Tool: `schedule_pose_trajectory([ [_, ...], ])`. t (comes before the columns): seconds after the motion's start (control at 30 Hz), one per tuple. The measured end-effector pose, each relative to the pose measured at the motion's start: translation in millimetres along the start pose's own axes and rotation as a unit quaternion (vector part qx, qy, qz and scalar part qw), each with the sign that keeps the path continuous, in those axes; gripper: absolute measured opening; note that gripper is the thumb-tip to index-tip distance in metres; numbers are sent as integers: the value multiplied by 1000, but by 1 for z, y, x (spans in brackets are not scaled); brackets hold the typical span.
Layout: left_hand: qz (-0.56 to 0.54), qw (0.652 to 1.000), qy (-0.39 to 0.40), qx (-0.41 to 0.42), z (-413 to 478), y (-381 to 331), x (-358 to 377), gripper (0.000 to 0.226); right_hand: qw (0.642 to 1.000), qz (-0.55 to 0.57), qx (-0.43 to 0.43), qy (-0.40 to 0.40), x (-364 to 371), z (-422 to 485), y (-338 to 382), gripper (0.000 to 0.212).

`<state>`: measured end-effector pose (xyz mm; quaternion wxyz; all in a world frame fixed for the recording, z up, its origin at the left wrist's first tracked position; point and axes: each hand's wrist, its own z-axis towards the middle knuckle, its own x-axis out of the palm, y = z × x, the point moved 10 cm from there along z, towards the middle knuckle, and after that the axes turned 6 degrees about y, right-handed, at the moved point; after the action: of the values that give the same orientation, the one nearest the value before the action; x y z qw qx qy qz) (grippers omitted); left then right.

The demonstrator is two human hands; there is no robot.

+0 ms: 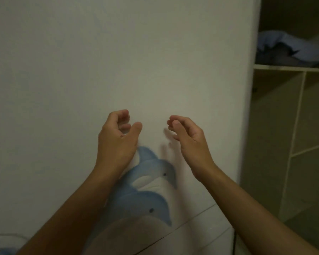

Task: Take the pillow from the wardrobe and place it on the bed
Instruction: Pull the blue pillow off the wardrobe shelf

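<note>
Two hands, both bare and holding nothing: left hand point(118, 138) and right hand point(191, 142) are raised side by side, near each other but apart, fingers loosely curled, thumbs clear of the fingertips.

Behind them: a white panel point(99, 52) bearing a dolphin picture point(147, 183).

Far right: wardrobe point(276, 129), open, shelves exposed.

Pillow point(291, 45): taken to be the blue-grey soft bundle lying on the upper shelf point(284, 67), untouched; identity not certain.

Bed: not in view.

Step judged: approach, before the pick-up.

Next move: both hands are to be carried right and up to the shelf and closed round the bundle.
</note>
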<state>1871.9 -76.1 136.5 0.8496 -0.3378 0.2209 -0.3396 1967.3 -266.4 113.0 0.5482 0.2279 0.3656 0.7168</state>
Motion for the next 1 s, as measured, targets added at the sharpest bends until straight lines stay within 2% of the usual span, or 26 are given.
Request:
schedule_pose_trajectory([
  [0.17,-18,998,51,-12,4,-36,102,46,998,12,7,-54,-115,5,-3,33],
  [0.4,-74,995,74,-1,-11,-96,246,38,992,34,-3,-120,-280,-10,-8,22],
  [0.57,-102,991,87,18,-16,-132,331,36,990,7,-11,-138,-376,-14,-4,25],
  [0.67,-110,988,99,40,-14,-160,377,35,988,-5,-29,-151,-425,-11,8,30],
  [1.0,-151,967,150,139,24,-227,509,38,975,-65,-73,-202,-535,17,31,28],
])
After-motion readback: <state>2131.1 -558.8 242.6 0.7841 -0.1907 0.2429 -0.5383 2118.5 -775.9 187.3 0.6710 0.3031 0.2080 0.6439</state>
